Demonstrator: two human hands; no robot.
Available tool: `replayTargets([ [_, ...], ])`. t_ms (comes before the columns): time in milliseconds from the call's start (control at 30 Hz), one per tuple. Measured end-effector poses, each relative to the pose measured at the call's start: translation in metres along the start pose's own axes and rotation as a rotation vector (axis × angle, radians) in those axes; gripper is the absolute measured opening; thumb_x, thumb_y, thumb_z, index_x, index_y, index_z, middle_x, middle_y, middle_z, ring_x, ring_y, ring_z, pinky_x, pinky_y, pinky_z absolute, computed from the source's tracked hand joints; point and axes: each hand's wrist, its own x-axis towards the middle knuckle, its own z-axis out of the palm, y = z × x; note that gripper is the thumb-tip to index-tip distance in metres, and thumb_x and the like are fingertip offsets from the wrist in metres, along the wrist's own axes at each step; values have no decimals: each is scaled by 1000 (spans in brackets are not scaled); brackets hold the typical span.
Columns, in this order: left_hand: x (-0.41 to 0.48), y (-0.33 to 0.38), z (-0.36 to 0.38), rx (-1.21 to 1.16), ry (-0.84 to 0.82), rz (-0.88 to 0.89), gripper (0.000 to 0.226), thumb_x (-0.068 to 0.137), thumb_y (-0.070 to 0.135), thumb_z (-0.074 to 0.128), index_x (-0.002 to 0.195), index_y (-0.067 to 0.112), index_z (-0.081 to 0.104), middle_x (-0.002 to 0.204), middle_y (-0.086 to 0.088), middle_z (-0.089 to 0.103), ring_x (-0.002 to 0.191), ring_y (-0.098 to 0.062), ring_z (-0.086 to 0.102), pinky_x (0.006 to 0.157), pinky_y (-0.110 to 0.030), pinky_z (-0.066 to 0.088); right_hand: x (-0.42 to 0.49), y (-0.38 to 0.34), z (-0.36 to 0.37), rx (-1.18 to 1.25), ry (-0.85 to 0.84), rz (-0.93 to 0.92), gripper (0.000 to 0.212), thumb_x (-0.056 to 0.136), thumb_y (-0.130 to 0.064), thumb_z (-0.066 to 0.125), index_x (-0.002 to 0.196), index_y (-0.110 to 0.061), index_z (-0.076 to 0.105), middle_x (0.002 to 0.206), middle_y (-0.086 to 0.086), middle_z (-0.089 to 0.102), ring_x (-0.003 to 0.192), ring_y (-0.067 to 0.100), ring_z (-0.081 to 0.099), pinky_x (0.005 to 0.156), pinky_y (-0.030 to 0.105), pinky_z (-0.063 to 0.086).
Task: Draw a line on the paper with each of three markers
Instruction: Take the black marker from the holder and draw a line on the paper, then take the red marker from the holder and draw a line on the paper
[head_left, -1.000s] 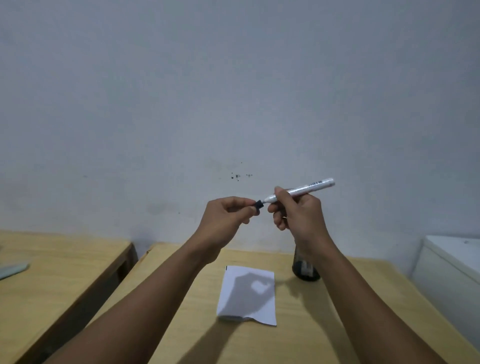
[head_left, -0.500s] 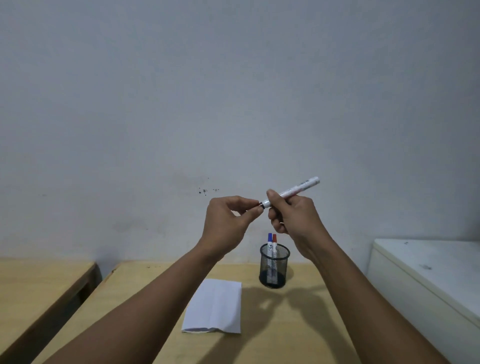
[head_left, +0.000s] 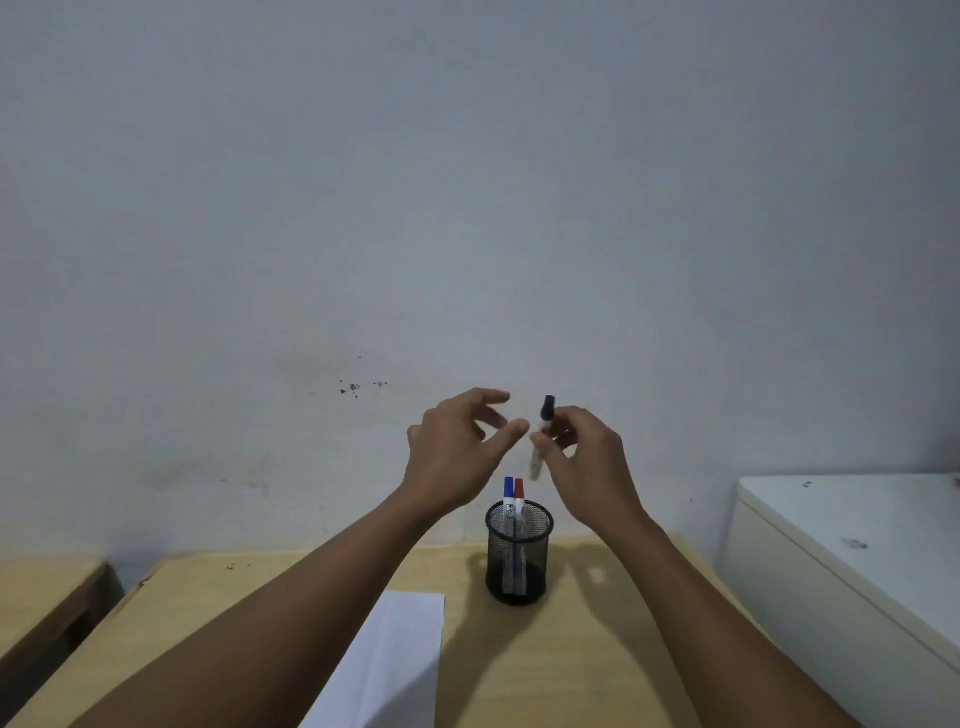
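Note:
My right hand holds a white marker with a black cap, now turned nearly upright, cap end up, above the holder. My left hand hovers just left of it, fingers spread, holding nothing. Below them a black mesh pen holder stands on the wooden table; a blue-capped marker and a red-capped marker stick out of it. A white sheet of paper lies on the table, partly hidden by my left forearm.
A white cabinet stands close to the table's right side. A second wooden table sits at the left across a narrow gap. A grey wall rises right behind the table.
The black cap went back onto the marker. My left hand let go and opened. My right hand swung the marker from slanting sideways to nearly upright. The view shifted, showing the holder.

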Motion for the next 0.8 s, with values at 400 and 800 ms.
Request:
replayTargets([
  [400,40,-87,104,-76,-315,-442,48,71,58,62,110,30,59,117,-2,70,109,-24,63,101,-55,44,5,94,43,-202,-311,176,58,96,-28,63,140,-43,29,81,-4,69,75,17,68,68,43,59],
  [800,40,-99,118,-208,-293,-407,27,70,43,61,97,40,61,97,4,71,95,-22,69,95,-56,49,1,103,48,-109,-324,184,40,103,-16,39,138,-29,52,117,0,53,94,12,67,86,47,57],
])
